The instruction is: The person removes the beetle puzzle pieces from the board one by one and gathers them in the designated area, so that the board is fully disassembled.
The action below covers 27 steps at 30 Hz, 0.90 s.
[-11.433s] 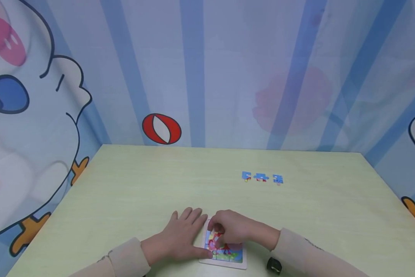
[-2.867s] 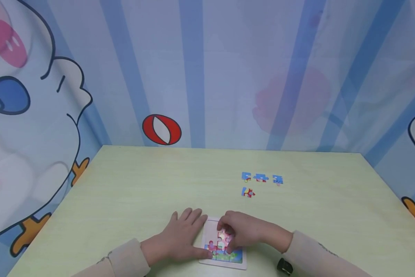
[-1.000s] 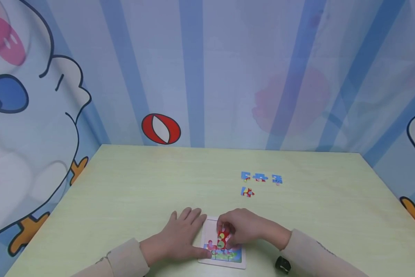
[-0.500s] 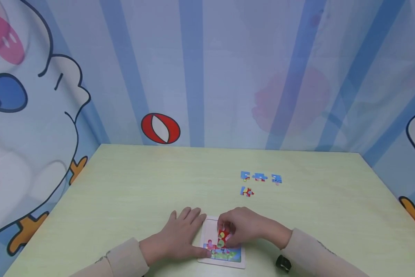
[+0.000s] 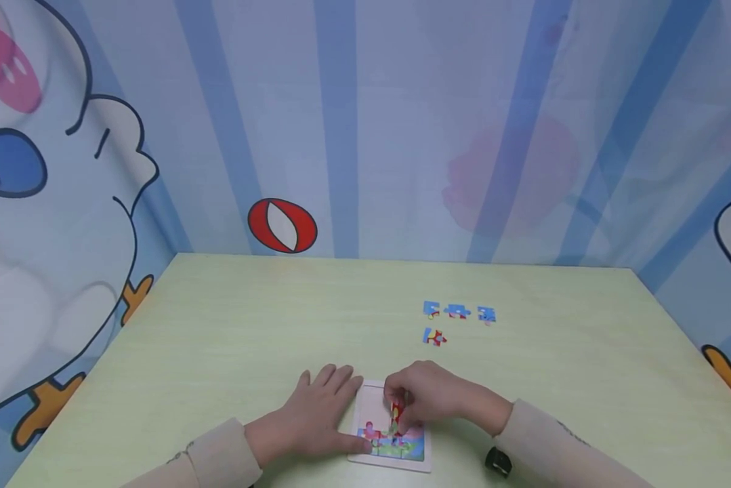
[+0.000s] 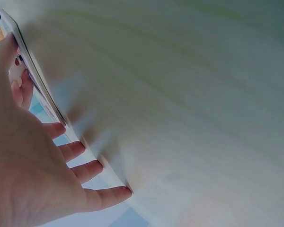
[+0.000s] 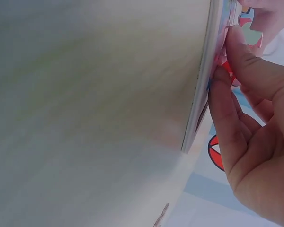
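Observation:
A shallow puzzle tray lies near the front of the table, its lower rows filled with pieces showing a blue and green scene. My left hand rests flat beside it with fingers spread; the thumb presses on the tray's lower left corner. My right hand pinches a red puzzle piece with yellow and green spots between thumb and fingers, over the tray's middle. That piece stands tilted, nearly edge-on. In the right wrist view, part of the puzzle piece shows past the thumb. The right hand hides the tray's upper right.
Beyond the tray, three blue puzzle pieces lie in a row on the pale table. A red, yellow and blue piece lies just below the row's left end. A small black object is by the right forearm.
Compared with earlier, a red, yellow and blue piece lies on the table and the tray's upper left is bare. Lately the pinched piece has turned from facing up to nearly edge-on. The left hand stays put.

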{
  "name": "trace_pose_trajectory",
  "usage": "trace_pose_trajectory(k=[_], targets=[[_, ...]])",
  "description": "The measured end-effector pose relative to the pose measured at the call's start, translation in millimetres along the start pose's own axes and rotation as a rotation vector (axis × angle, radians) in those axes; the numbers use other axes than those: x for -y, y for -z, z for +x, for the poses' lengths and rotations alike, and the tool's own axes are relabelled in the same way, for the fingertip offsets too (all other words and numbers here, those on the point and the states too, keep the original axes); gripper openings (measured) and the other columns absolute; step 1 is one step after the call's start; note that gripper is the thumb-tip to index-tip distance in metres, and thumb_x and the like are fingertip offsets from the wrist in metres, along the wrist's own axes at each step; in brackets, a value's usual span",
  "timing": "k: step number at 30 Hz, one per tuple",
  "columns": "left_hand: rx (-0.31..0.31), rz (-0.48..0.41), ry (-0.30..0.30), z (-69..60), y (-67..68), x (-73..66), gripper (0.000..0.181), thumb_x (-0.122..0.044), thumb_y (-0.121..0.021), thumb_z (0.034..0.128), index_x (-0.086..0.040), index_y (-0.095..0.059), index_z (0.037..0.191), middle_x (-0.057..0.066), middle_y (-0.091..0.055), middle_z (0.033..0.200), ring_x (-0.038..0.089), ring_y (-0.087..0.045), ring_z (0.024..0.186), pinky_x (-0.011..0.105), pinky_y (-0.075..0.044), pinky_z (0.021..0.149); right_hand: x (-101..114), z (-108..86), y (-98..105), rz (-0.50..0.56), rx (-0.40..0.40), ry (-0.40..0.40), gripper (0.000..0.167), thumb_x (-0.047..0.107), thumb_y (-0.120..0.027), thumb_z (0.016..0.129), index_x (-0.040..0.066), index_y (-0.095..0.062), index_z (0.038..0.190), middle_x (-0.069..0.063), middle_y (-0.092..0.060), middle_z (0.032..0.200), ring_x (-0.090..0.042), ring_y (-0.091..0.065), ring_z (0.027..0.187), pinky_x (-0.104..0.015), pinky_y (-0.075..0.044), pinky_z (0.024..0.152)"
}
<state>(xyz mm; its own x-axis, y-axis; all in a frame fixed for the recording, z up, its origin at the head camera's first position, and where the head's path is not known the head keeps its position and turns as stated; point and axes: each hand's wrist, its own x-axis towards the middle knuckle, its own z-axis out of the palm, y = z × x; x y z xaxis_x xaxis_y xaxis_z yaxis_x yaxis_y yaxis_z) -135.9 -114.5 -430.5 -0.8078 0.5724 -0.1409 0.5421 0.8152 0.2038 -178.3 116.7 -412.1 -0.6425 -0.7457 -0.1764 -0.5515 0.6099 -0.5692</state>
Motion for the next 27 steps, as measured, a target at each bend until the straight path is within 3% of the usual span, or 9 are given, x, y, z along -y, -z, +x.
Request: trace_pose_trajectory(k=[7,15,19,27], targets=[[-0.003,-0.008,0.003,-1.4,1.1,-0.7,0.100,-0.079,-0.049,0.0787,-0.008,-0.034,0.148,0.015,-0.032,0.152,0.038,-0.027,0.139,0.070,-0.025,0.102,-2.2,0.1,1.0,0.055,0.009,-0.003,0.026,0.011,-0.083,0.072,0.020,-0.058,0.072,0.015,-0.058,0.065,0.000,-0.054,0.057,-0.018,-0.045,0.057],[0.005,-0.003,0.008,-1.0,0.7,-0.2,0.101,-0.080,-0.048,0.0780,-0.008,-0.034,0.148,0.015,-0.031,0.153,0.038,-0.027,0.140,0.070,-0.025,0.102,-4.9,1.2,1.1,0.047,-0.001,0.007,0.013,0.020,-0.080,0.078,0.020,-0.067,0.081,0.014,-0.056,0.067,0.001,-0.049,0.059,-0.019,-0.043,0.059],[0.002,0.001,0.003,-0.5,0.2,-0.7,0.101,-0.080,-0.048,0.0781,-0.008,-0.034,0.148,0.015,-0.031,0.153,0.038,-0.027,0.139,0.070,-0.025,0.102,-1.2,0.4,-1.3,0.028,-0.017,-0.035,0.012,0.027,-0.078,0.080,0.019,-0.070,0.085,0.013,-0.055,0.064,0.000,-0.048,0.056,-0.019,-0.041,0.057],[0.020,0.003,0.001,0.6,-0.2,-1.5,0.100,-0.080,-0.047,0.0788,-0.009,-0.033,0.148,0.015,-0.030,0.153,0.038,-0.027,0.140,0.070,-0.025,0.102,13.4,-1.5,-7.2,-0.026,-0.048,-0.137,0.020,0.029,-0.080,0.079,0.020,-0.062,0.076,0.011,-0.052,0.064,-0.003,-0.043,0.058,-0.020,-0.037,0.055]])
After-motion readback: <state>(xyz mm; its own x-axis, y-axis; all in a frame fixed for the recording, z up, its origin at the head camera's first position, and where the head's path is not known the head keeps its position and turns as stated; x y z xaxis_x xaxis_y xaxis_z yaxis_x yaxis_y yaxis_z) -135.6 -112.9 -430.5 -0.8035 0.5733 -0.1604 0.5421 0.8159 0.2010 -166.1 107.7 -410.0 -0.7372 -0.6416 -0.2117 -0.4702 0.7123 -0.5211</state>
